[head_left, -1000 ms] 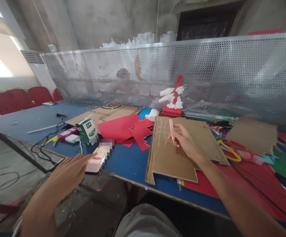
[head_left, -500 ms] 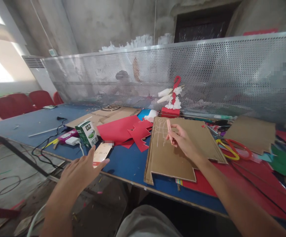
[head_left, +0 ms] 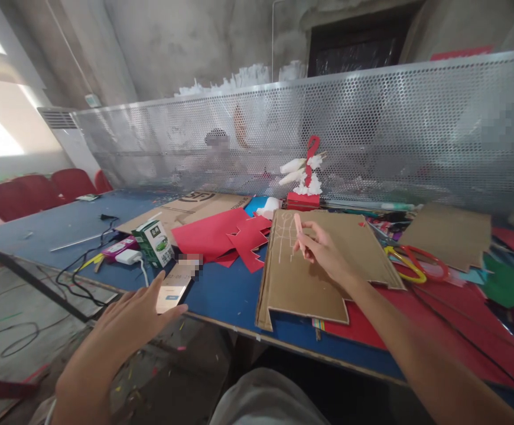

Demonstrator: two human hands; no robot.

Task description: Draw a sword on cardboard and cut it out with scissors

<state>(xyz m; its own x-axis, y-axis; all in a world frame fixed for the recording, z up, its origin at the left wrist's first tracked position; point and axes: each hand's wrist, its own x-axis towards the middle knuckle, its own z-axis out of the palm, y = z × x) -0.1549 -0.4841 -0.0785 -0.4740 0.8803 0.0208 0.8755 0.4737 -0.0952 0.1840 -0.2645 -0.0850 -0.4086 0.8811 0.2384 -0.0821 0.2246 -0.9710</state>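
1. On the big brown cardboard sheet point(head_left: 305, 295), at the right of the blue tabletop point(head_left: 221, 289), we have thin white lines: a sketched drawing point(head_left: 286, 239) with a rounded loop on top, long straight strokes below and a stepped edge beside them.
2. Right over that sketch, here's the slim, pale pink pen-like stick point(head_left: 298, 224), smooth and plain, standing near upright with its top leaning a touch left. Does its lower end meet the board? The fingers cover it; can't tell.
3. And the right hand point(head_left: 321, 245) has it! A narrow grip, thumb and fingers pinched round the stick, the other fingers curled in, the forearm slanting in from the lower right.
4. Over to the left hand point(head_left: 128, 316): spread wide, thumb and index finger well apart, bracketing the corner of a flat, lit-screened phone point(head_left: 171, 292) near the table's front edge. Contact? Too close to call.
5. Just behind the phone, a green-and-white box-shaped carton point(head_left: 154, 243); between carton and board, bright red paper sheets point(head_left: 212, 230), one cut in zigzags. Off the board's right side, scissors with yellow and orange-red handles point(head_left: 416, 264).
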